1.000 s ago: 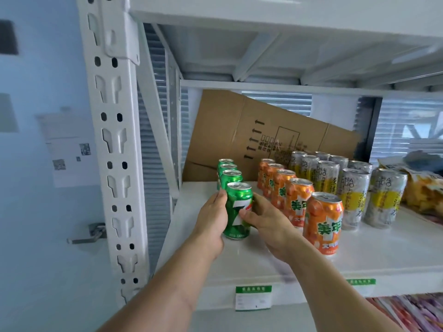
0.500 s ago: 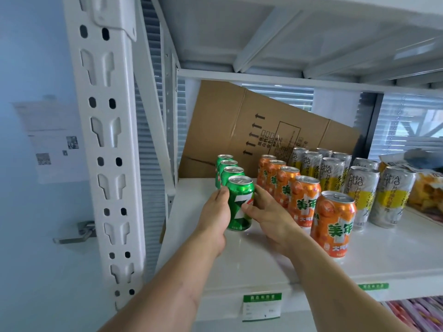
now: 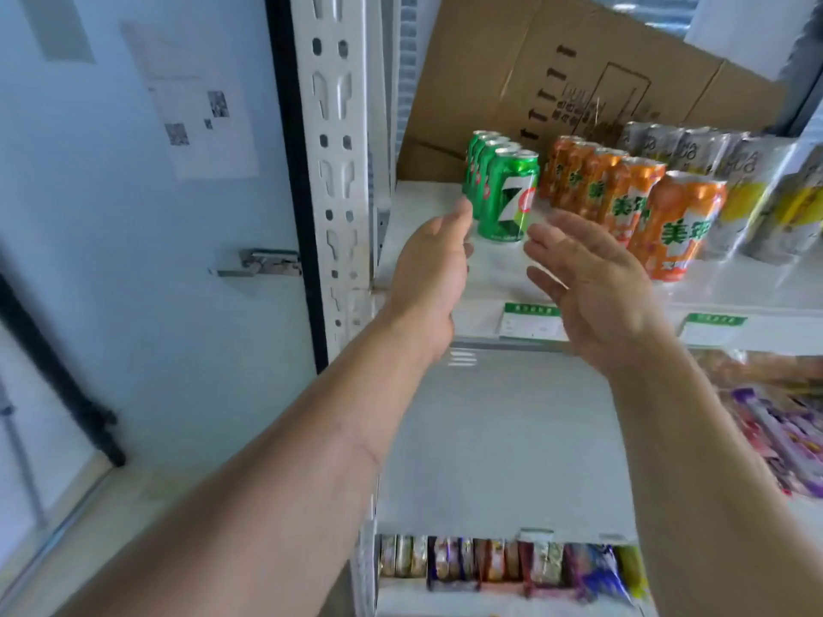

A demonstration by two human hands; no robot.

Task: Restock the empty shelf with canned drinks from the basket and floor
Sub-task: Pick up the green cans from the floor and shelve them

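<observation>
Hands [image 3: 434,260] off, green can [image 3: 507,195] upright, apparently free

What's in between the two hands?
In the head view, the bare white shelf shows in the gap between the left hand and right hand. The front green can stands just beyond the gap, untouched.

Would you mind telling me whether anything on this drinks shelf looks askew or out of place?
The flattened cardboard box leans tilted behind the can rows, an odd thing among stock. The front green can stands upright, in line with its row, and both hands are off it. Nothing looks spilled or dented.
</observation>
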